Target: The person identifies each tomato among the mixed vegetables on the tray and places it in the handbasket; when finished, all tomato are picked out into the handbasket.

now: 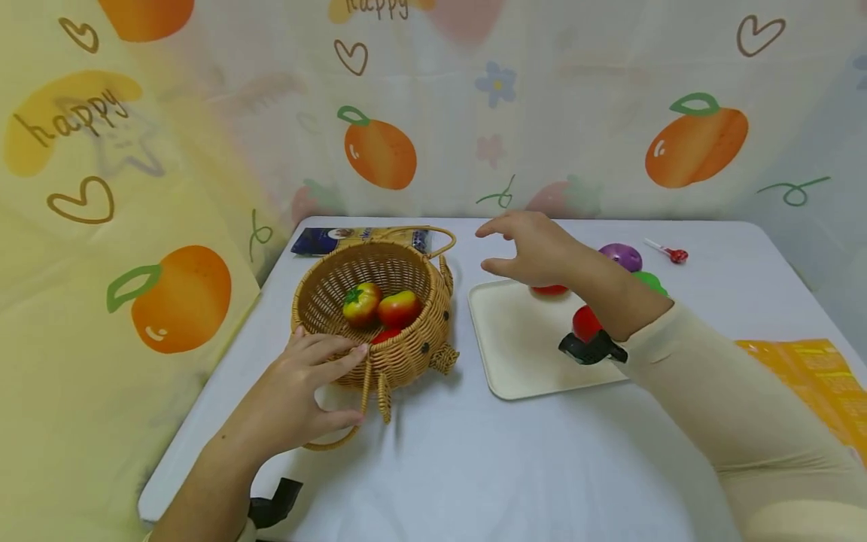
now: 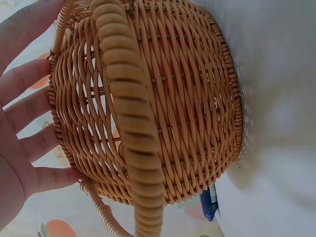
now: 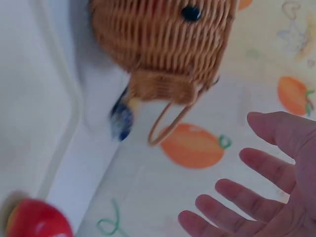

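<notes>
Resting on the rim: the left hand (image 1: 305,391), fingers straight and spread, tips on the near edge of the wicker basket (image 1: 406,369), gripping nothing.
Right hand (image 1: 531,245): raised in the air near the tray's far left corner, thumb and fingers wide apart, holding nothing.
Basket: on the left part of the bench (image 1: 488,467), upright, its animal face turned right (two dark eyes and a woven snout); one handle (image 1: 332,446) loops out at the near side, the other at the far side.
Inside it: two red-and-yellow fruits (image 1: 400,309) side by side, with a red piece partly hidden by the near rim.
Tray (image 1: 515,373): cream, right of the basket, bearing two red pieces (image 1: 586,324) partly covered by the right arm.
Far right: a purple piece (image 1: 621,257), a green one (image 1: 652,283) and a lollipop (image 1: 677,256).
Edges: a blue-and-yellow packet (image 1: 314,241) behind the basket; an orange packet (image 1: 806,376) near right.
</notes>
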